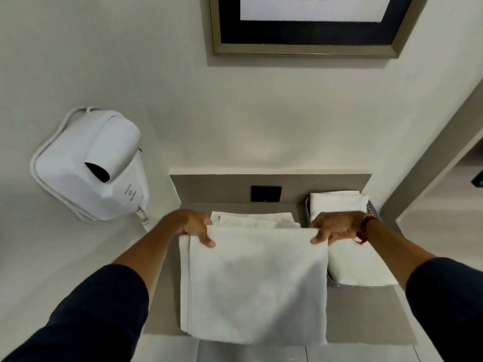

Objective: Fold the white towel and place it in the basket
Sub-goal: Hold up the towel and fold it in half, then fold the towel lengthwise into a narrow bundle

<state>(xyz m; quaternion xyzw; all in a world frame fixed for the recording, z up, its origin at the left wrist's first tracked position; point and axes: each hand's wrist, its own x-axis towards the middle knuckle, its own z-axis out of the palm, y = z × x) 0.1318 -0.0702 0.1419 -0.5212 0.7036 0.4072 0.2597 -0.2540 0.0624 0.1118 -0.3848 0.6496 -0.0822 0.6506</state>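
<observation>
1. Grey shelf [366, 322] against a pale wall, wall-mounted hair dryer [104, 163] to its left.
2. White towel [257, 286] hangs folded over the shelf.
3. Basket [331, 279] just right holds folded towels [360, 267].
4. Left hand [192, 226] and right hand [335, 227] pinch the towel's top corners.

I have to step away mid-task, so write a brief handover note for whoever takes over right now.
Left hand: pinching the white towel's far left corner.
Right hand: pinching its far right corner.
The towel is partly folded on the grey shelf, its near edge hanging over the front.
The basket sits to the right and already holds folded towels.
Left: finish the fold, then place the towel in the basket.
</observation>
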